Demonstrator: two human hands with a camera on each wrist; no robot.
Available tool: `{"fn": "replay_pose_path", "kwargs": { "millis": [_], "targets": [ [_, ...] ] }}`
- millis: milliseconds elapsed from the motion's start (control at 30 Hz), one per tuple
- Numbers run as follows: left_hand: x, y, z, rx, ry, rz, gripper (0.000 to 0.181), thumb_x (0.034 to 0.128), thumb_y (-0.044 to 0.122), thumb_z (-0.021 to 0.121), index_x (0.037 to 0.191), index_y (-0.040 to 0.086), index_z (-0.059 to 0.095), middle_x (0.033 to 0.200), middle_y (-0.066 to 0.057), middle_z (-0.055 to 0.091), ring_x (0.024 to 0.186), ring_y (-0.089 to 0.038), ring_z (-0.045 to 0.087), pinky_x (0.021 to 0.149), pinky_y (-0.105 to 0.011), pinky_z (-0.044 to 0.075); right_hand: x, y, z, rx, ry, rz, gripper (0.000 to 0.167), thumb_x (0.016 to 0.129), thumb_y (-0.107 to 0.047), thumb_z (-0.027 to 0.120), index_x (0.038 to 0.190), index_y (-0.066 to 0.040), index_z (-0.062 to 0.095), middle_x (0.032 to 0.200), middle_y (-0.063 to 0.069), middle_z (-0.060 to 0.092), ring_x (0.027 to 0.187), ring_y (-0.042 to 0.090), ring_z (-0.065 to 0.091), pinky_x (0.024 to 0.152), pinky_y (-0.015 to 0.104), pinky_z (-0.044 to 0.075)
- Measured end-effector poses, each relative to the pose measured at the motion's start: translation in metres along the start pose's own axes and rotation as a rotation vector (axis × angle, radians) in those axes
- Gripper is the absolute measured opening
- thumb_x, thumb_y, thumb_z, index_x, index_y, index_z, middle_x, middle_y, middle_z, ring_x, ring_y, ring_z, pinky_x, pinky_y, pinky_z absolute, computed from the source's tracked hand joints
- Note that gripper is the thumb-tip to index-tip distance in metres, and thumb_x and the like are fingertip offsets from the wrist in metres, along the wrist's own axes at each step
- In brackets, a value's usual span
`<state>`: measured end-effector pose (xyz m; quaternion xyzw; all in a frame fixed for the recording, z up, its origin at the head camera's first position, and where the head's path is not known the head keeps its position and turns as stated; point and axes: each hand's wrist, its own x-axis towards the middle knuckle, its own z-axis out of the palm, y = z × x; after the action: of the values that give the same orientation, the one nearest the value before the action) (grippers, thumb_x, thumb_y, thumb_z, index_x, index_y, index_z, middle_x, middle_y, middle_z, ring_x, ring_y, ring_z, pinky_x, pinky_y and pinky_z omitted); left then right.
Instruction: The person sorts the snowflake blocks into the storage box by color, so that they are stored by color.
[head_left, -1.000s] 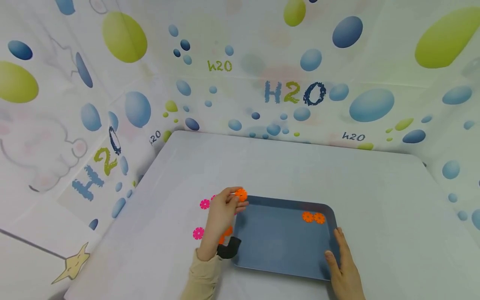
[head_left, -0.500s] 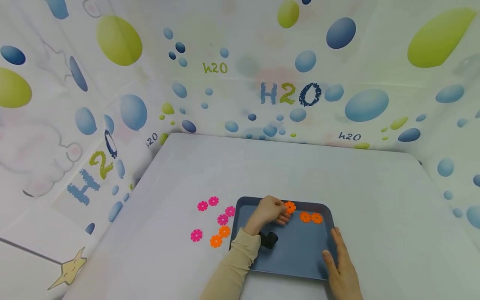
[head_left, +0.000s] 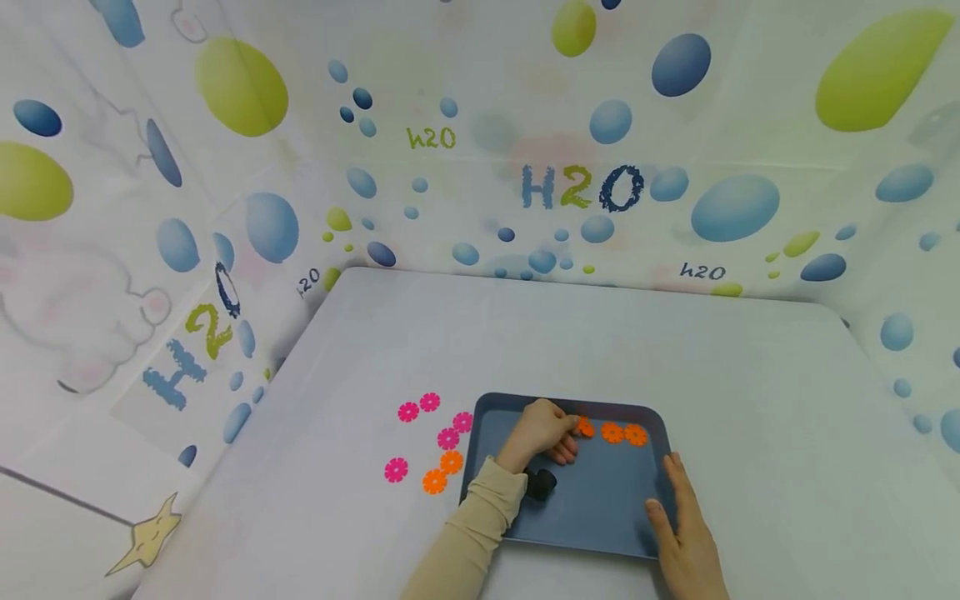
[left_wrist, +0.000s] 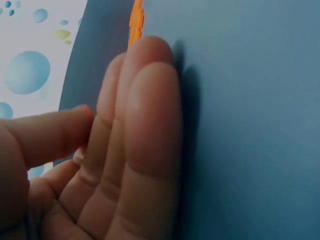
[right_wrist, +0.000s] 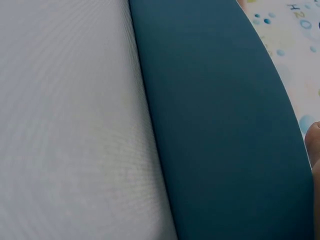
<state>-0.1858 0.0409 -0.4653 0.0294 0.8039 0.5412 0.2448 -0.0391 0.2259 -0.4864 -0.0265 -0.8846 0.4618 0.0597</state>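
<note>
Your left hand (head_left: 542, 433) pinches an orange disc (head_left: 586, 427) over the tray (head_left: 600, 504), lower centre; your right hand (head_left: 692, 537), fingers extended, lies along its right edge. Only the head view shows pink discs (head_left: 448, 438).

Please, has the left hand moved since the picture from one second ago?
Yes, rightwards: the left hand went from the far left corner of the grey-blue tray towards the rightmost orange notched disc.

Smooth, matt blue-grey tray (head_left: 600, 508) beneath the left hand (head_left: 543, 432); plastic-looking orange disc (head_left: 587, 427) at the fingertips; creased cloth sleeve (head_left: 468, 521) behind.
</note>
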Motion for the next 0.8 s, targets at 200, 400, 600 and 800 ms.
{"fn": "replay_pose_path", "kwargs": {
  "millis": [200,400,600,800],
  "targets": [
    [-0.003,0.004,0.0,0.028,0.008,0.01,0.032,0.1002,0.02,0.052,0.092,-0.002,0.074,0.065,-0.012,0.071,0.049,-0.017,0.066,0.047,-0.029,0.055,0.0,0.0,0.0,-0.004,0.006,0.008,0.062,0.103,-0.023,0.045,0.156,-0.012,0.014,0.162,0.019,0.008,0.144,0.05,0.013,0.103,0.073,0.021],
    [-0.017,0.014,-0.009,0.136,0.081,0.142,0.029,0.1001,0.022,0.053,0.111,0.0,0.069,0.072,-0.008,0.072,0.057,-0.017,0.067,0.052,-0.024,0.052,0.0,0.001,-0.001,-0.006,0.006,0.002,0.063,0.103,-0.022,0.045,0.156,-0.012,0.014,0.162,0.019,0.007,0.141,0.056,0.016,0.101,0.075,0.022],
    [-0.05,0.025,-0.044,0.086,0.207,0.362,0.027,0.1001,0.019,0.053,0.12,0.004,0.065,0.095,-0.01,0.074,0.09,-0.024,0.071,0.075,-0.026,0.055,-0.001,0.0,0.0,-0.011,0.014,0.008,0.062,0.103,-0.022,0.046,0.156,-0.012,0.015,0.162,0.019,0.008,0.141,0.055,0.017,0.101,0.074,0.023],
    [-0.086,-0.001,-0.084,-0.156,0.401,0.378,0.024,0.0961,0.009,0.058,0.117,0.0,0.064,0.108,-0.017,0.071,0.103,-0.031,0.067,0.087,-0.025,0.055,-0.002,0.001,0.0,-0.02,0.023,0.01,0.061,0.103,-0.021,0.046,0.156,-0.014,0.015,0.163,0.018,0.01,0.144,0.049,0.015,0.102,0.073,0.023]
  ]
}}
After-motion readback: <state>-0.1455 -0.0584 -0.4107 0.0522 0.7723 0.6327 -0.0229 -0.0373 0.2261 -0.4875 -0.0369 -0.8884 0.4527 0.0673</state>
